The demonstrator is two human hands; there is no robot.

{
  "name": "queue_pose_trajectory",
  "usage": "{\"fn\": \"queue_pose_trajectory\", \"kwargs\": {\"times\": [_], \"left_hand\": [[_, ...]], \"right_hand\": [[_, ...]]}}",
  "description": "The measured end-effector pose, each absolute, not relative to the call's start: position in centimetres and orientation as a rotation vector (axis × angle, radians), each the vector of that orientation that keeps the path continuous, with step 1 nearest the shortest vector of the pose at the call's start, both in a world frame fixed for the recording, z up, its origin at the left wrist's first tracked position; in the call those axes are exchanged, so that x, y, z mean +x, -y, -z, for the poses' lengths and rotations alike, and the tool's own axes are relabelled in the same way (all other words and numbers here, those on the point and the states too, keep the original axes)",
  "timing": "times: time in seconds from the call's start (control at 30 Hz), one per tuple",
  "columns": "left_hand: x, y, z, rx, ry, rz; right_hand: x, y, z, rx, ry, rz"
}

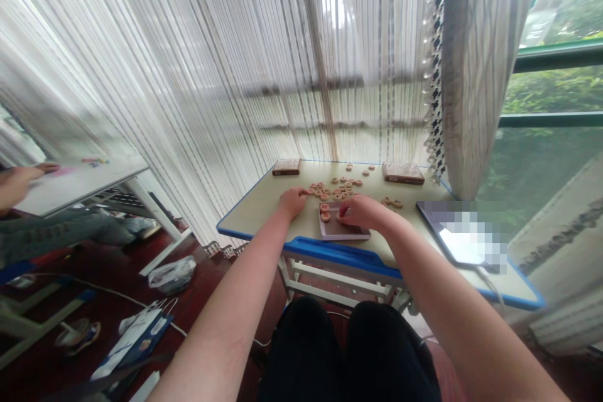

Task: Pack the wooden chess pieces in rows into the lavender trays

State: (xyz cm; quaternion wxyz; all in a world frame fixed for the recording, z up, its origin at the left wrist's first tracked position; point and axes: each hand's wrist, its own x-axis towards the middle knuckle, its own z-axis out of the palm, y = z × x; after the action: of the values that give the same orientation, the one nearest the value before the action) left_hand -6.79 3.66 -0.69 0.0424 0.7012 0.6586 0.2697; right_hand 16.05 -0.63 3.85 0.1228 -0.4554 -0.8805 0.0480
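Observation:
Several round wooden pieces [343, 190] lie loose in the middle of the desk. In front of them is a shallow open box [346, 233] with two round pieces [325, 217] at its left side. My right hand [358, 210] reaches into the box with its fingers closed on a round piece, mostly covered by the fingertips. At the left edge of the loose pieces rests my left hand [294, 201], its fingers bent together and touching or nearly touching a piece; whether it grips one is hidden.
Two flat boxes stand at the desk's back, one left [286, 167] and one right [403, 173]. A tablet [452, 232] with a cable lies at the right. Another person's hand [21, 183] is over a white table [85, 182] at far left. Bags lie on the floor.

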Motion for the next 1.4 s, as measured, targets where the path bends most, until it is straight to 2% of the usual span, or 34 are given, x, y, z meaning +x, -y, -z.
{"fn": "queue_pose_trajectory", "kwargs": {"times": [0.47,0.8,1.4], "left_hand": [[-6.6,-3.5,0.5,2.101,-2.029,-0.804],[-6.6,-3.4,0.4,2.119,-2.013,-0.798],[-6.7,-3.8,1.0,2.165,-1.989,-0.828]], "right_hand": [[14.1,1.9,-3.8,-0.9,2.604,-0.01],[14.1,1.4,-3.2,-0.851,2.58,-0.124],[14.2,1.1,-3.2,-0.931,2.549,-0.103]]}}
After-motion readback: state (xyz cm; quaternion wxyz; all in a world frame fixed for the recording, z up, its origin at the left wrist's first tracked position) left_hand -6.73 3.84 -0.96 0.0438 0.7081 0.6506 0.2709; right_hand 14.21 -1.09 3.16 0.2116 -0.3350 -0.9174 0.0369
